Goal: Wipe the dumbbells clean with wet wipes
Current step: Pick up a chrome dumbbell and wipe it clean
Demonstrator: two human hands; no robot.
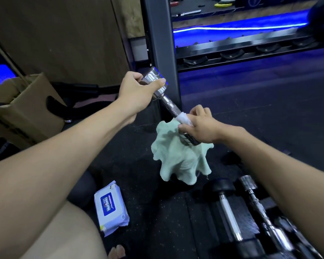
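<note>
A chrome dumbbell (168, 104) is held tilted above the floor. My left hand (137, 90) grips its upper chrome head. My right hand (198, 124) is closed around the lower part of the handle, pressing a white wet wipe (183, 117) against the bar. A pale green cloth (181, 157) hangs under the lower head and covers most of it. The pack of wet wipes (110, 207) lies on the dark floor near my left leg. A black dumbbell (228, 204) and another chrome dumbbell (258, 200) lie on the floor at the lower right.
A grey rack upright (163, 43) stands just behind the held dumbbell, with a black rack shelf (232, 53) running right. A cardboard box (26, 113) sits at the left. A wooden panel (64, 34) stands behind it. My knee (64, 234) fills the lower left.
</note>
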